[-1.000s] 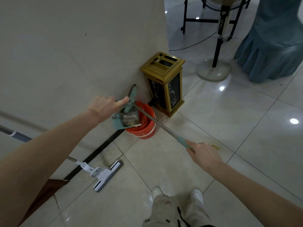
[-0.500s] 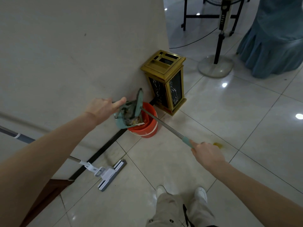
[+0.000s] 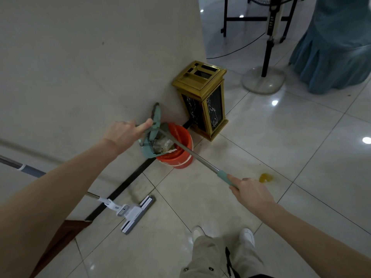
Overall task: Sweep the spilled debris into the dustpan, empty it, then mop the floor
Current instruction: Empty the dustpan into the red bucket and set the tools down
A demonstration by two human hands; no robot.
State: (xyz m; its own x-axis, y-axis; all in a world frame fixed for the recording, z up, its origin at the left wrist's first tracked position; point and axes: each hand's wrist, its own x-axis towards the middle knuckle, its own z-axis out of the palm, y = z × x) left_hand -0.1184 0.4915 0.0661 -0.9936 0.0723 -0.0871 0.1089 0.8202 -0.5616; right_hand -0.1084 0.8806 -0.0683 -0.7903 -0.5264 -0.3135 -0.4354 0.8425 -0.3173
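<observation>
A pale wall (image 3: 80,67) fills the left half of the view and ends at a corner, with glossy tiled floor (image 3: 301,147) spreading to the right. At the upper right a blue pleated cloth (image 3: 337,47) is cut off by the frame, so what it covers cannot be told. Beside it is a pedestal fan (image 3: 263,80), of which only the round base, the pole and a sliver of the cage show. A gold bin (image 3: 200,93) stands at the wall's corner. A white-headed mop (image 3: 136,214) lies on the tiles near the wall, its pole partly hidden behind the left forearm. Just beside the bin, an orange bucket (image 3: 180,160) sits against the wall. The broom (image 3: 190,152) slants across the bucket, its teal head raised against the wall. The right hand (image 3: 253,194) is wrapped around the teal grip at the end of the broom's metal pole. The teal dustpan (image 3: 147,152) hangs tipped over the bucket's near rim. The left hand (image 3: 124,134) holds it from behind with one finger stretched to the frame, the other fingers curled out of sight. The debris (image 3: 162,143), a crumpled, partly clear mass that is hard to identify, lies in the dustpan's mouth above the bucket. A small yellow stain (image 3: 266,177) marks the floor just beyond the right hand.
</observation>
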